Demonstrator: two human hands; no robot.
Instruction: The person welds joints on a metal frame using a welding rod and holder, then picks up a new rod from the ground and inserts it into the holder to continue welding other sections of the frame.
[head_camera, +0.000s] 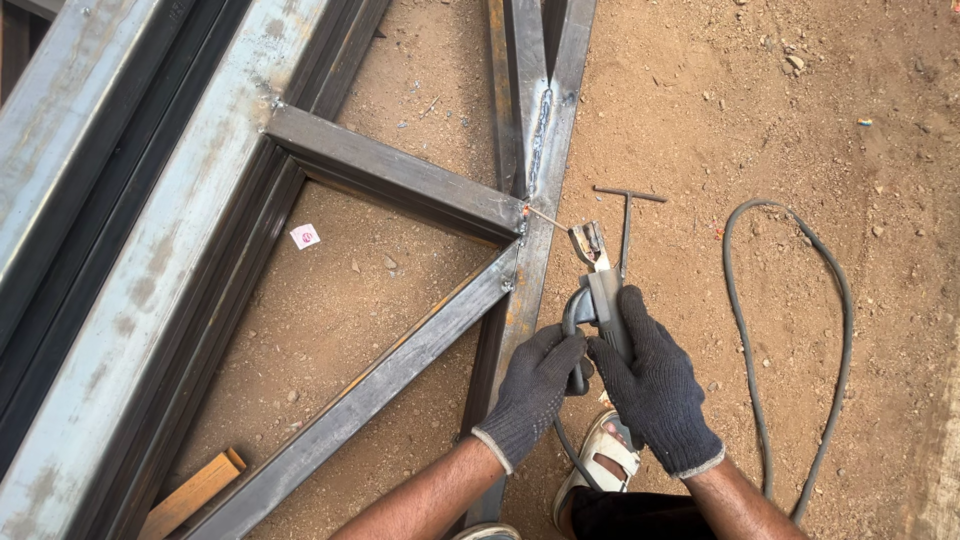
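Centrally, the electrode holder (600, 290) is being gripped closed-fisted by the right hand (655, 385), steadied by the left hand (535, 390) curled round its lower end. Its rod (547, 219) is being pointed up-left, tip touching the frame joint (522, 215).

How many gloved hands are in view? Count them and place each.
2. The left hand grips the welding electrode holder from the left, beside the steel frame; the right hand wraps its handle from the right. Neither is hidden.
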